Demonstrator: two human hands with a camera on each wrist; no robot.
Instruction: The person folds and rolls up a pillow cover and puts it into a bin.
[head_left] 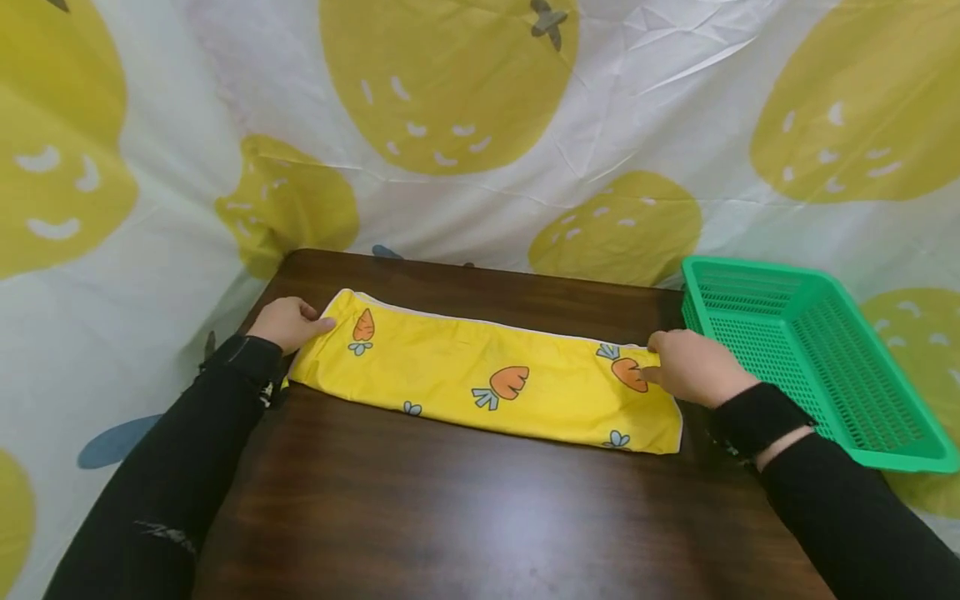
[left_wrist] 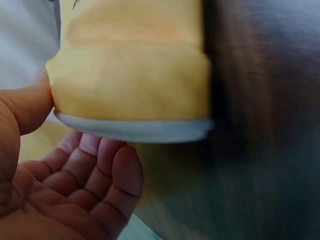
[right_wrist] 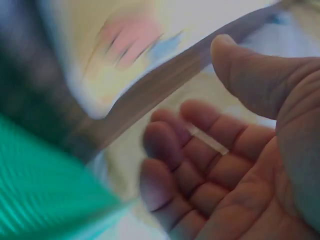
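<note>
A long strip of folded yellow cloth (head_left: pixel 442 367) with carrot prints and white edging lies across the dark table. My left hand (head_left: pixel 285 323) is at its left end, touching the far corner. In the left wrist view, the thumb (left_wrist: pixel 35 102) meets the cloth's side and the loosely bent fingers (left_wrist: pixel 127 172) lie apart from it below the white edge, some tips hidden by the cloth. At the right end, my right hand (head_left: pixel 693 367) reaches over the cloth. The right wrist view shows its fingers (right_wrist: pixel 160 185) relaxed and the thumb apart, with nothing between them.
A green plastic basket (head_left: pixel 821 296) stands at the table's right side, close beside my right forearm. Brown tabletop (head_left: pixel 480 508) extends in front of the cloth. Behind and at the left hangs a white sheet (head_left: pixel 645 100) with yellow fruit prints.
</note>
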